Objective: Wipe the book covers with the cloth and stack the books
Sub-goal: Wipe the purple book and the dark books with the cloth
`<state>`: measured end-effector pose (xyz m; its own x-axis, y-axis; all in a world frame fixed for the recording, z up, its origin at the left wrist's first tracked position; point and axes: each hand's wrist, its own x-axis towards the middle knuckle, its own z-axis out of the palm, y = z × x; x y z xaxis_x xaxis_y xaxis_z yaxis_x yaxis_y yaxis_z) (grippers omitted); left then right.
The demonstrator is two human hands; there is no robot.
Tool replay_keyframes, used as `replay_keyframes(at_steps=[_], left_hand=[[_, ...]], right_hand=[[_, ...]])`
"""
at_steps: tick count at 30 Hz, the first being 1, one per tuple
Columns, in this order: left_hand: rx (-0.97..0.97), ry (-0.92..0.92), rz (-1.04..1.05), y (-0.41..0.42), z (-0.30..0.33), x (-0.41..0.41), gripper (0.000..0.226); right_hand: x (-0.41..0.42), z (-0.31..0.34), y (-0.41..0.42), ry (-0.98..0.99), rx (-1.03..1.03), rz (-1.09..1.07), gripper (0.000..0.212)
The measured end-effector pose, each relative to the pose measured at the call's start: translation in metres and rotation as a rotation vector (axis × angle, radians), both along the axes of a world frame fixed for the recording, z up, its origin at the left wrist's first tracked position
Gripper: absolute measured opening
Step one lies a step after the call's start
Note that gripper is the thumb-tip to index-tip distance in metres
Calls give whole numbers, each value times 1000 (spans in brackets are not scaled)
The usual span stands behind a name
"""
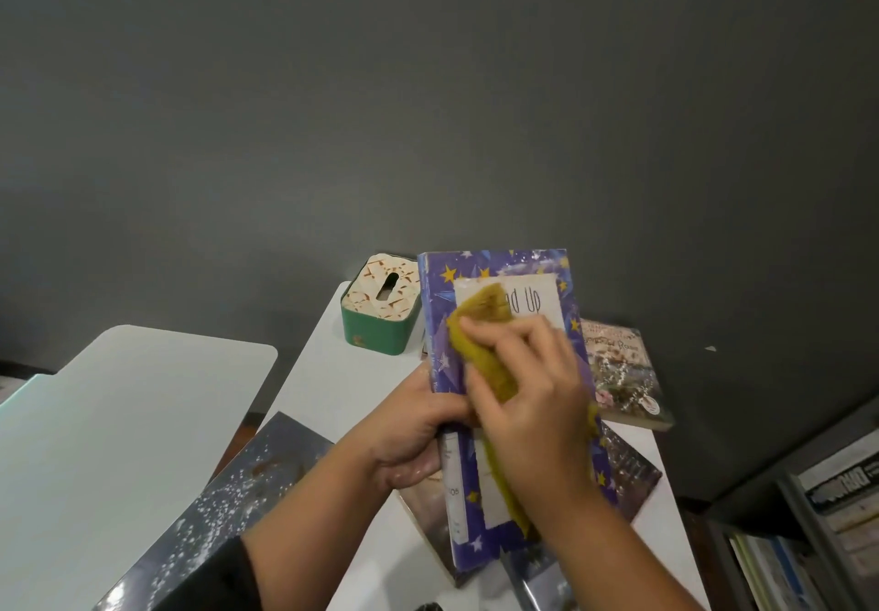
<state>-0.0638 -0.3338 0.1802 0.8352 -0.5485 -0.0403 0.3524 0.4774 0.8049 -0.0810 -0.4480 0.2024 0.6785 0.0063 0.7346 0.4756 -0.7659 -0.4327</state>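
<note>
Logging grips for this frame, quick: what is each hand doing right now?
Left hand: grips the purple star-patterned book by its spine edge.
Right hand: presses the yellow cloth against the book's cover, fingers curled over the cloth.

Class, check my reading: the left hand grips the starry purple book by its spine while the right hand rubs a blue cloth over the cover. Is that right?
Not quite: the cloth is mustard yellow, not blue, as the head view shows. The left hand does grip the starry purple book by its spine while the right hand rubs the cover.
</note>
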Motion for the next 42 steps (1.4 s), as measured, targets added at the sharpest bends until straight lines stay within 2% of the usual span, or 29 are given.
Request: replay_keyframes(at_steps=[3,5,8,10,13,16,18,21,24,27,30,33,35,37,39,42], left_hand=[[10,-3,8,-1,1,0,45],[69,11,2,4,-1,2,41],[130,1,-68,13,-4,6,51],[145,-2,-78,16,-5,6,53],[158,-12,-42,12,-6,7,48],[93,-54,-2,4,-6,6,37],[77,-61,-16,2,-5,5,38],[182,-50,-70,10,-5,8,56],[258,-91,-119,19,-3,8,47],[285,-135,-144,21,-2,7,47],[292,-126,-142,18,-4,10,56],[254,-114,-106,13,-7,11,42],[246,-102,-87,11,-9,11,47],[271,-70,-85,14,-6,11,54],[278,-62,-108,19,-5,10,49],[265,-95,-141,25,-2,8,45]], right_hand=[[5,1,-3,-21,-14,61,28],[16,3,-17,-3,75,9,25],[31,2,-35,90,273,-80,23],[34,-2,-39,130,318,-134,22],[22,-3,-25,75,206,-120,25],[5,-1,2,-1,47,63,27],[5,4,7,-13,8,127,28],[25,11,-9,14,193,67,24],[50,13,-35,104,435,-64,22],[56,11,-47,171,522,-189,15],[37,11,-23,65,388,-129,18],[11,9,11,-40,122,42,25],[11,11,13,-62,55,88,28],[22,14,0,-53,127,56,25],[38,14,-20,-6,276,-23,21],[61,4,-53,162,462,-155,15]])
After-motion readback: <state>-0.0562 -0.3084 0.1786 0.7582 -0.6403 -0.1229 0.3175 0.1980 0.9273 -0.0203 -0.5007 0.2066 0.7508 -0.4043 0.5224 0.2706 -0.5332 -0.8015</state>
